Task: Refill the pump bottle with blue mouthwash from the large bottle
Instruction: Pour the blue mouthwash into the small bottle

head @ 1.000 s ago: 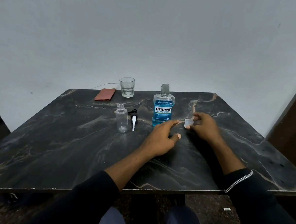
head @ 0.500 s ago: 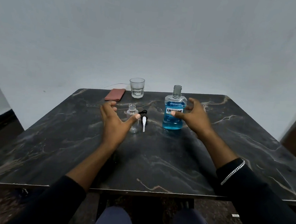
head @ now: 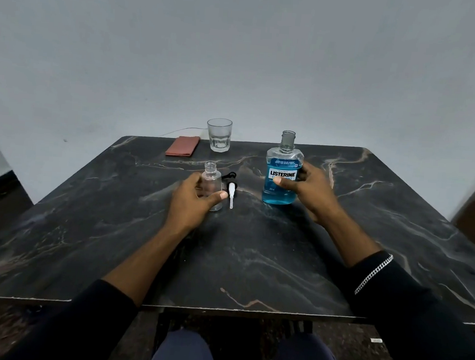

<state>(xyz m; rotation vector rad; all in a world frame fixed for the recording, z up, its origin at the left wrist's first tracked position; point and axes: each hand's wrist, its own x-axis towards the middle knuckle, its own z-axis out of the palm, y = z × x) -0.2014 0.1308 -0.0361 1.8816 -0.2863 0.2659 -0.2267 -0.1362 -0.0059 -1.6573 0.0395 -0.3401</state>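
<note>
On the far half of the dark marble table (head: 254,251), from the hands outward:

1. Left hand (head: 191,202): curled round the pump bottle (head: 211,178), thumb across the front, fingers behind.
2. Pump bottle: small, clear, upright, neck open, base on the table top.
3. Pump head (head: 231,192): white tube with a black top, lying flat just beside the pump bottle at its 3 o'clock, tube end toward 6 o'clock.
4. Right hand (head: 310,192): gripping the large bottle (head: 283,166) from its 3 o'clock side, thumb on the label, fingers wrapped behind.
5. Large bottle: upright, uncapped, blue mouthwash filling most of the body, well apart from the pump bottle at its 3 o'clock.
6. Glass (head: 219,135): clear, upright, at 12 o'clock of the pump bottle, near the far edge.
7. Folded reddish cloth (head: 182,146): flat, just beside the glass at its 9 o'clock.
8. Chain bracelet (head: 373,273): silver, at the right wrist, against a dark sleeve
</note>
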